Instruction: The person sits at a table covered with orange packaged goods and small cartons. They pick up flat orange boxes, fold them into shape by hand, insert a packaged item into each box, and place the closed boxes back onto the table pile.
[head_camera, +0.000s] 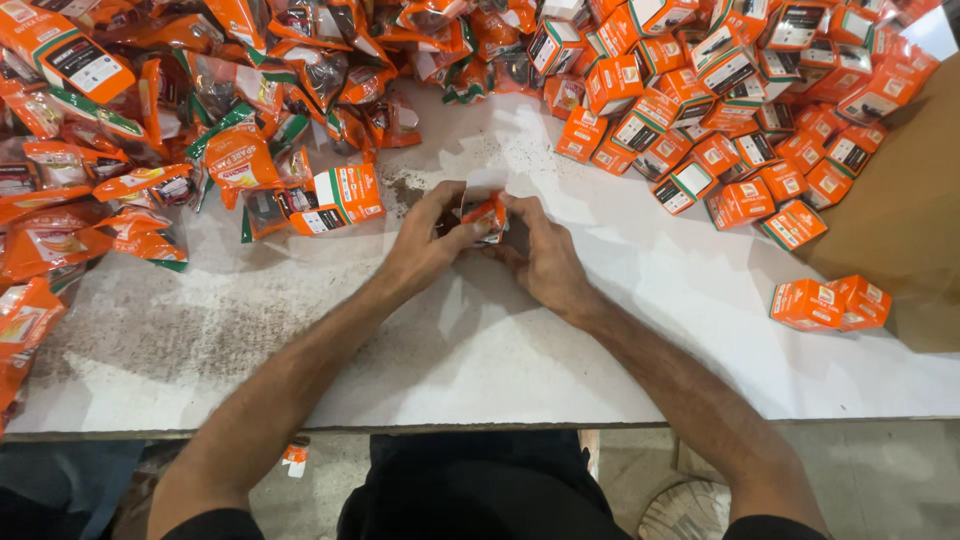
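So you've got a small orange carton (487, 213) pinched between both hands at the middle of the frame, just above the white table (480, 350). Your left hand (430, 238) has its fingers closed narrow on the carton's left side, and your right hand (540, 255) is curled in tight on the right side, thumb up near the open white flap. It looks like thin cardboard, so I'd guess it's light and fairly stiff but easy to crush; hold it by the side walls near the corners, not the middle of a face.

Left of your hands, a bigger orange and white box (338, 197) lies near the heap of crinkly orange packets (150, 130) filling the upper left. Those look slippery and floppy. Upper right is a pile of orange cartons (740, 110), with two more cartons (830, 303) sitting apart at the right, beside a brown cardboard sheet (900, 220).

Open room is the bare tabletop below your wrists, down to the near edge.
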